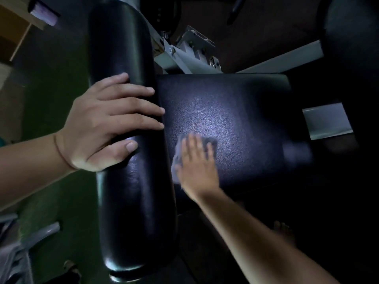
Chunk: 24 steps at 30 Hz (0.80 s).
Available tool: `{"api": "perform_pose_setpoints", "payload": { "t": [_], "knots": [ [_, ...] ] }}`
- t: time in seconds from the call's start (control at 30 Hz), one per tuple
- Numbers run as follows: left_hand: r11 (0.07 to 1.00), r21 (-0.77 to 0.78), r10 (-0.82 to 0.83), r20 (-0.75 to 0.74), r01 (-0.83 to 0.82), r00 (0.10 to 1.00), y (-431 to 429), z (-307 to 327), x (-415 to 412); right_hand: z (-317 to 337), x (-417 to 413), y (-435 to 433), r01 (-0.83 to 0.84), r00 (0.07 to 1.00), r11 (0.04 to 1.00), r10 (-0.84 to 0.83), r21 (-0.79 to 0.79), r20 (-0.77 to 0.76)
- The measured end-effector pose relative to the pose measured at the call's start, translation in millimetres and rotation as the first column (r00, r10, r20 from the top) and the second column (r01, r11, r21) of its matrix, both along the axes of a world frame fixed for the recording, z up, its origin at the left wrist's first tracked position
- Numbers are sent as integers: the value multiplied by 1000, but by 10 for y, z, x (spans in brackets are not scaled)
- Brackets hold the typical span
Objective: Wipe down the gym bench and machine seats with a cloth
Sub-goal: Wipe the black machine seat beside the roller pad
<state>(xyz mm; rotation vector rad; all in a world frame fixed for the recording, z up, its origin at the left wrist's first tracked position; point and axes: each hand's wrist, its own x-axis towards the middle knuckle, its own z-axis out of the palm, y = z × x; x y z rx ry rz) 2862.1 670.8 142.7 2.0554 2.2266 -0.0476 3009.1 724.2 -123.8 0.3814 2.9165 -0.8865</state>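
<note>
Closest to the lens, the long black vinyl back pad (131, 201) is steadied by the left hand (102, 124), whose fingers are laid nearly straight across its rounded top with the thumb pressed against the near side; nothing is clasped. A thin band (59, 150) is worn at that wrist. Just beside the pad, the square seat pad (235, 111) is being wiped: the grey cloth (176, 160) is pressed flat onto its near left part under the right hand (196, 167), fingers spread and extended, blurred by motion. The two hands are held apart, one on each cushion.

The cloth is judged light, soft and limp, best controlled by a flat palm rather than a pinch. The upholstery looks smooth and slightly slick, firm underneath. White steel framing (190, 62) is seen behind the seat. No container is visible.
</note>
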Motion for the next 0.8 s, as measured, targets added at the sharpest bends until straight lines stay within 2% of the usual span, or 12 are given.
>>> {"api": "perform_pose_setpoints", "payload": {
  "t": [0.1,0.17,0.27,0.33,0.4,0.43,0.53,0.6,0.63,0.7,0.8],
  "knots": [
    [1000,-1,-4,7,4,1000,2,-5,0,29,522,-368,-262,952,964,264,31,-156],
    [1000,6,-8,4,8,1000,1,-9,-5,-126,657,-91,-285,944,954,296,91,-147],
    [1000,18,-13,1,13,1000,-11,-24,-8,-481,756,657,-76,997,984,75,162,14],
    [1000,23,-12,-2,12,1000,-15,-35,-7,-526,786,964,96,987,983,-114,156,110],
    [1000,23,-8,1,8,1000,-14,-42,-4,-406,679,803,227,962,964,-244,138,120],
    [1000,25,-6,1,6,1000,-13,-39,-5,-323,610,596,232,964,964,-245,127,101],
    [1000,25,-4,7,4,1000,-14,-33,-6,-138,585,79,17,1000,997,-18,71,7],
    [1000,24,0,6,0,1000,-14,-25,-1,-199,666,309,-160,987,982,160,103,11],
    [1000,23,-1,5,1,1000,-13,-24,-1,-292,708,543,-169,986,978,168,126,17],
    [1000,24,-3,3,3,1000,-12,-26,-3,-547,773,1087,-2,999,987,-4,163,40],
    [1000,26,-1,10,1,1000,-16,-30,-11,-742,773,1807,291,937,947,-311,137,160]
  ]
}}
